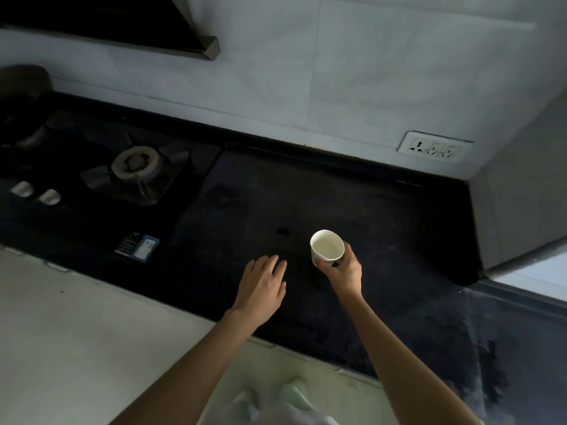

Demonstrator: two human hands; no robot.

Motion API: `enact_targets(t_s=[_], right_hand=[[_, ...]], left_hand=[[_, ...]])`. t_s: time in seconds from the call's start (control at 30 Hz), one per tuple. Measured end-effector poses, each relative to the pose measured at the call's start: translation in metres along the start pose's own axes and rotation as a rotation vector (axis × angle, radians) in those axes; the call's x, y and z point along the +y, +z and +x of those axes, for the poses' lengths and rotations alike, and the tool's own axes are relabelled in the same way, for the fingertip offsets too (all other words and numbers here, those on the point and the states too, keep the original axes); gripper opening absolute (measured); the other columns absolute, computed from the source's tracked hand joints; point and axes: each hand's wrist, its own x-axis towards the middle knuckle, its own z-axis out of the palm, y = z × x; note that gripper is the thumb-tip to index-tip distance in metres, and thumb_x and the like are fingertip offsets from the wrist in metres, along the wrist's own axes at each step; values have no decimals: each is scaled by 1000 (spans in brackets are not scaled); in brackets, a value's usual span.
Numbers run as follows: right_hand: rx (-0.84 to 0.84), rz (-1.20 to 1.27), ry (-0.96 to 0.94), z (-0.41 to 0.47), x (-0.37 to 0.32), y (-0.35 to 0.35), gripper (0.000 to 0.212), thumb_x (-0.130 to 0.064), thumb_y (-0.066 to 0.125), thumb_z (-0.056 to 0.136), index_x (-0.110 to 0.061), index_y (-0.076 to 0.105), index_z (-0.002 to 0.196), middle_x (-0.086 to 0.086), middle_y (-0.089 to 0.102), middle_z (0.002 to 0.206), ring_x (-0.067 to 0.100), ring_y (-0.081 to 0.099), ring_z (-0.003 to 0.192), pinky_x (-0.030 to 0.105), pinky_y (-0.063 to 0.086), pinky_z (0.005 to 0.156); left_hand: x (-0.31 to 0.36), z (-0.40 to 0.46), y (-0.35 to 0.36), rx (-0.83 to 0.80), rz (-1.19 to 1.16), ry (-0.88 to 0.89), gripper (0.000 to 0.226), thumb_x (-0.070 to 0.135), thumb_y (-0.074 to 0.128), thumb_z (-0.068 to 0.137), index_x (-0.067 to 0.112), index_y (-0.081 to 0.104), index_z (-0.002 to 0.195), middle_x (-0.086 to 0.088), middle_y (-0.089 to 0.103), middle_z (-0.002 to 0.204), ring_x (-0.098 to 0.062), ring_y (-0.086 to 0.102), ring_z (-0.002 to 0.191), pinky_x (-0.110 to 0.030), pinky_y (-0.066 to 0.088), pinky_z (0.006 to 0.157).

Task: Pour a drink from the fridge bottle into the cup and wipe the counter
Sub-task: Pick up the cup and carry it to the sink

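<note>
My right hand [342, 273] grips a white paper cup [327, 247] from below and behind, holding it just over the dark stone counter [306, 194]. The cup is tilted towards me, and its pale inside shows; I cannot tell whether liquid is in it. My left hand [262, 286] hovers flat over the counter to the left of the cup, fingers straight and together, holding nothing. No bottle and no cloth are in view.
A black gas hob with a burner [135, 165] and two knobs [35, 193] lies at the left. A sticker [137, 246] sits at the hob's front corner. A wall socket [434, 147] is at the back right. A wall juts out on the right.
</note>
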Motion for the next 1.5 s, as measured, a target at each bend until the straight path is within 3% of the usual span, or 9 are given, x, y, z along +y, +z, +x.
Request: enact_targets(t_s=[0.2, 0.33, 0.43, 0.57, 0.7, 0.87, 1.0, 1.23, 1.5], right_hand=[[15, 20, -56, -17, -18, -5, 56, -39, 82, 69, -23, 56, 115, -10, 62, 106, 9, 61, 96, 35, 56, 77], [38, 49, -97, -36, -37, -15, 57, -40, 82, 69, -25, 56, 117, -13, 62, 105, 6, 62, 96, 24, 55, 73], [76, 60, -132, -52, -50, -23, 59, -38, 84, 69, -25, 56, 119, -15, 62, 106, 3, 61, 96, 17, 52, 70], [130, 59, -162, -75, -61, -29, 62, -40, 84, 68, -25, 56, 121, -14, 62, 108, 4, 61, 98, 20, 53, 72], [203, 76, -151, -105, -73, -32, 61, -37, 85, 68, -27, 56, 121, -16, 62, 108, 3, 61, 99, 19, 53, 73], [313, 128, -93, -148, -81, -33, 54, -30, 87, 66, -30, 60, 112, -16, 67, 101, 5, 64, 94, 20, 53, 74], [387, 136, -43, -183, -79, -35, 59, -42, 82, 62, -31, 59, 115, -14, 67, 104, 9, 65, 95, 25, 54, 78], [521, 109, 53, -245, -70, -46, 56, -34, 84, 62, -30, 60, 113, -11, 69, 101, 7, 66, 86, 15, 49, 70], [642, 79, 104, -300, -53, -76, 54, -23, 87, 66, -39, 60, 109, -21, 68, 99, -2, 64, 93, 8, 44, 75]], left_hand=[[-1, 3, 2, 57, -40, 78, 50, 28, 59, 90, 8, 50, 136, -12, 54, 135, -28, 53, 120, -44, 44, 101], [2, 1, -6, 220, -171, 203, 56, 25, 72, 81, 3, 54, 130, -11, 63, 120, -24, 62, 107, -38, 53, 91], [5, -3, -13, 288, -299, 269, 56, 25, 69, 84, 3, 51, 133, -9, 62, 123, -21, 60, 112, -32, 50, 95], [8, -13, -17, 305, -401, 333, 52, 28, 57, 90, 8, 45, 137, -5, 58, 128, -17, 54, 119, -30, 45, 102], [10, -28, -21, 300, -512, 393, 52, 28, 58, 90, 9, 45, 136, -5, 57, 129, -15, 54, 121, -26, 41, 104], [13, -49, -22, 264, -690, 471, 52, 33, 47, 90, 8, 47, 136, -5, 58, 130, -14, 54, 119, -26, 44, 100], [18, -70, -20, 185, -826, 523, 53, 35, 46, 91, 10, 47, 137, -2, 55, 134, -12, 51, 123, -27, 44, 101], [42, -105, -17, 0, -1072, 597, 44, 29, 50, 90, 16, 50, 133, 10, 55, 128, -6, 53, 118, -32, 51, 91], [83, -142, -19, -200, -1112, 641, 49, 35, 48, 88, 21, 49, 135, 13, 52, 133, -5, 48, 125, -25, 40, 103]])
